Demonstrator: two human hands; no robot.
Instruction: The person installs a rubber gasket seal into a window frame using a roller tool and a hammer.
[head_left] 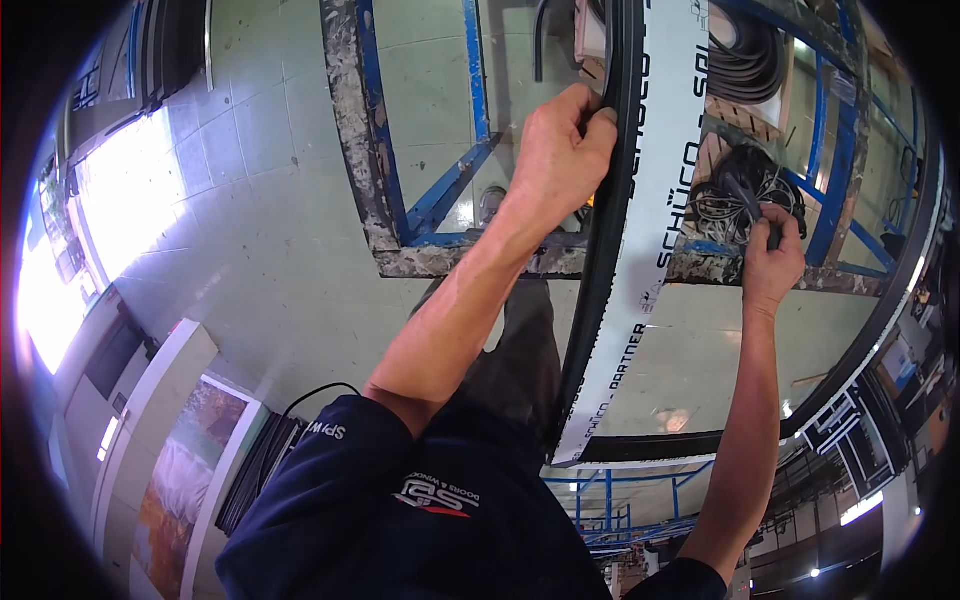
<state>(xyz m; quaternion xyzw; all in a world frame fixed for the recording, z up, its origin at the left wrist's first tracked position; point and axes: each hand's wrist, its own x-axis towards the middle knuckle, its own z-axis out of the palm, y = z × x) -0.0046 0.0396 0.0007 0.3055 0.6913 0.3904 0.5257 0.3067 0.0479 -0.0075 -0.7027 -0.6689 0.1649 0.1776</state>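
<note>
While outstretched, left hand (565, 150) pinched on black frame (601, 270), right hand (776, 264) closed on dark piece (744, 197).

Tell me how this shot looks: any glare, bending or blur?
Head view: glare washes out a bright patch at far left; head view: wide-lens distortion seems to bow the dark frame, most visibly at right, and the image corners are black; head view: left hand and right hand look fairly sharp, lettering on the white strip readable.

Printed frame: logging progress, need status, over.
Left hand at black edge of printed frame. Right hand gripping dark piece, identity unclear. Dark tangled bundle behind right hand; whether it obstructs, can't tell.
</note>
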